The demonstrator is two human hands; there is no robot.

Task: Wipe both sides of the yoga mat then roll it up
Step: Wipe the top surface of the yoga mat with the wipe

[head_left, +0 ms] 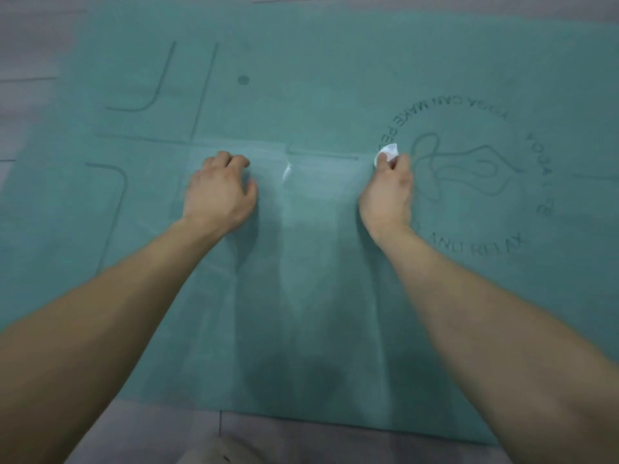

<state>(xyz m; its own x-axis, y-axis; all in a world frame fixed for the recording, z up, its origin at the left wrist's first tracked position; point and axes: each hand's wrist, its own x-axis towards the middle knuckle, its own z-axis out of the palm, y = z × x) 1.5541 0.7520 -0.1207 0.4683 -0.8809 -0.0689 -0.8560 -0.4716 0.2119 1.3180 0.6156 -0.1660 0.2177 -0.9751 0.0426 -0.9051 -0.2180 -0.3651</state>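
Observation:
A teal yoga mat (318,95) lies flat on the floor and fills most of the view, with dark guide lines at the left and a round printed logo (469,169) at the right. My left hand (219,190) presses on the mat near its middle, fingers curled, with nothing in it. My right hand (388,192) rests at the logo's left edge and grips a small crumpled white wipe (387,152), which sticks out above the fingers. A shiny streak (287,172) shows on the mat between my two hands.
Grey floor (30,61) shows beyond the mat at the left and far edge. The mat's near edge runs along the bottom, with grey floor (294,433) in front of it. A pale blurred shape (214,453) sits at the bottom centre.

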